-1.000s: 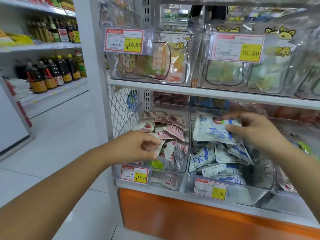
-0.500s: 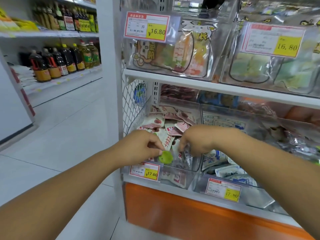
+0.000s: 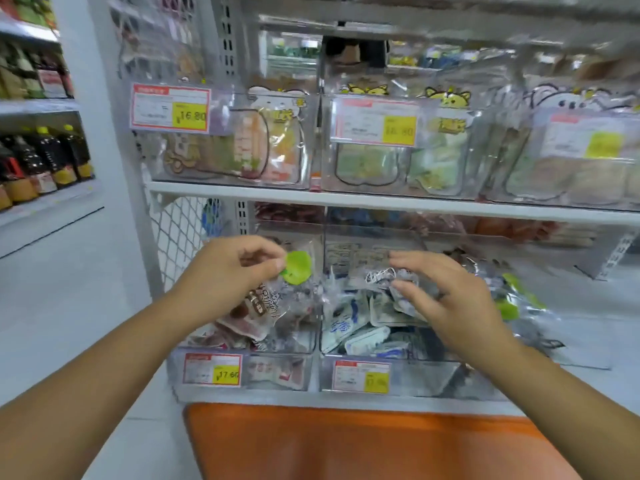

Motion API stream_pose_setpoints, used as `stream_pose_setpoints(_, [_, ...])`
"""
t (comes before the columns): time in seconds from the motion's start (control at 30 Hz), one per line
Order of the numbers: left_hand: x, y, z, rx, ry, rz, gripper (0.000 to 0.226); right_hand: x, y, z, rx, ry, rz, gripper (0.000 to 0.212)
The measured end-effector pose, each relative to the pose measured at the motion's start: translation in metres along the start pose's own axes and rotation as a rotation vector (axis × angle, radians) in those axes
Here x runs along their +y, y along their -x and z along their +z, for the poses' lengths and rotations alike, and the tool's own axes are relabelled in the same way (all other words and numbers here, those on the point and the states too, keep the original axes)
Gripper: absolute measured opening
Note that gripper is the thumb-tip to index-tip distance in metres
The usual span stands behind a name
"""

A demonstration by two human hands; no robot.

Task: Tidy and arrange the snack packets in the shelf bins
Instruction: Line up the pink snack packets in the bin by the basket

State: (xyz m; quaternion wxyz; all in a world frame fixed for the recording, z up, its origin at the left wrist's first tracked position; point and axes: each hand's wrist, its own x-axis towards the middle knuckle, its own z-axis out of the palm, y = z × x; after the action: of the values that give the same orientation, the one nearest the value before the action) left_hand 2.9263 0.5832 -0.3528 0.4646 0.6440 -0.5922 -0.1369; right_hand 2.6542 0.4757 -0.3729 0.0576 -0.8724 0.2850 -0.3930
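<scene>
My left hand pinches a clear snack packet with a green round piece, held up over the left clear bin, which holds red-and-white packets. My right hand hovers over the middle bin of blue-and-white packets, its fingers spread and loosely bent. I cannot tell whether its fingertips touch the crinkled packet below them.
Yellow price tags hang on the bin fronts. A third bin at the right holds more green-piece packets. An upper shelf carries larger clear bins of snack bags. A wire mesh panel bounds the left side. Sauce bottles fill a far-left aisle shelf.
My left hand has lifted the green-piece packet out of the left bin. My right hand has moved from the left bin back right over the blue-and-white packets and opened its fingers.
</scene>
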Motion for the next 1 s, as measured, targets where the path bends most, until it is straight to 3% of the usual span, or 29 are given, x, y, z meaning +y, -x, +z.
stream_pose_setpoints(0.1, [0.026, -0.008, 0.029, -0.019, 0.073, 0.018, 0.006, 0.039, 0.026, -0.035, 0.237, 0.103, 0.104, 0.030])
stream_pose_setpoints(0.2, [0.051, -0.017, 0.065, -0.060, 0.117, 0.059, 0.006, 0.090, 0.046, -0.059, 0.333, 0.246, 0.238, 0.031])
stream_pose_setpoints(0.27, [0.060, -0.024, 0.088, -0.086, 0.129, 0.078, 0.009, 0.124, 0.054, -0.064, 0.279, 0.321, 0.306, 0.028])
stream_pose_setpoints(0.43, [0.074, -0.043, 0.139, -0.147, 0.210, 0.065, 0.011, 0.182, 0.048, -0.062, -0.163, 0.315, 0.571, 0.042])
stream_pose_setpoints(0.5, [0.081, -0.049, 0.156, -0.133, 0.240, 0.041, 0.012, 0.184, 0.041, -0.066, -0.214, 0.312, 0.557, 0.044])
stream_pose_setpoints(0.57, [0.087, -0.055, 0.171, -0.141, 0.253, 0.030, 0.009, 0.171, 0.037, -0.077, -0.159, 0.330, 0.535, 0.045])
stream_pose_setpoints(0.63, [0.091, -0.058, 0.184, -0.162, 0.296, 0.036, 0.009, 0.144, 0.042, -0.089, -0.060, 0.228, 0.470, 0.046])
stream_pose_setpoints(0.77, [0.101, -0.061, 0.217, -0.238, 0.352, 0.073, 0.018, 0.096, 0.051, -0.092, -0.116, -0.366, 0.410, 0.065])
stream_pose_setpoints(0.9, [0.102, -0.060, 0.230, -0.318, 0.226, 0.144, 0.025, 0.119, 0.053, -0.106, -0.015, -0.391, 0.474, 0.078])
stream_pose_setpoints(1.0, [0.094, -0.063, 0.212, -0.351, -0.095, 0.204, 0.039, 0.144, 0.063, -0.122, -0.159, -0.334, 0.592, 0.072])
